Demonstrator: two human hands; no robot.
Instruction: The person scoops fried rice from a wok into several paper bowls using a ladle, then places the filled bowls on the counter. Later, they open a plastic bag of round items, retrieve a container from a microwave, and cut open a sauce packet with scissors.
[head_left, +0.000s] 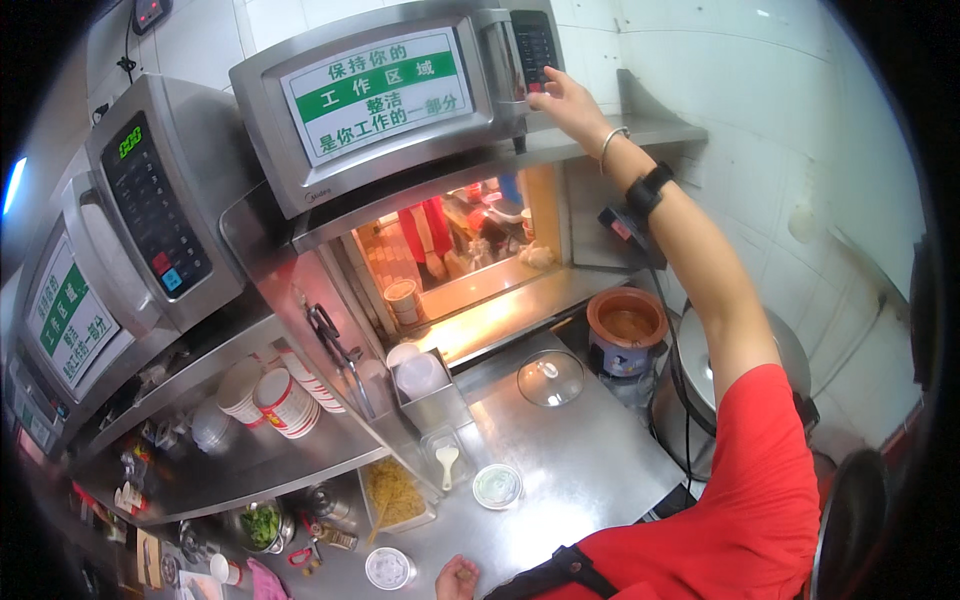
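Note:
My right hand (566, 101) is raised to the upper microwave oven (262, 135), its fingers by the lower part of the control panel and the door handle (506, 64); whether they touch is unclear. A watch and a bangle are on that arm. Low in the picture, my left hand (457, 577) hovers at or over the steel counter (555, 465), fingers curled, with nothing plainly in it. Near it stand a lidded tub (390, 568) and another lidded tub (497, 486). A white rice paddle (447, 466) lies in a clear container.
A glass lid (550, 377) lies before a clay-coloured pot (627, 322); a large steel pot (694, 375) stands at right. Left are another microwave oven (157, 202), stacked paper tubs (285, 401) and a noodle-like food tray (397, 495). Through the hatch, a person in red (427, 232) shows.

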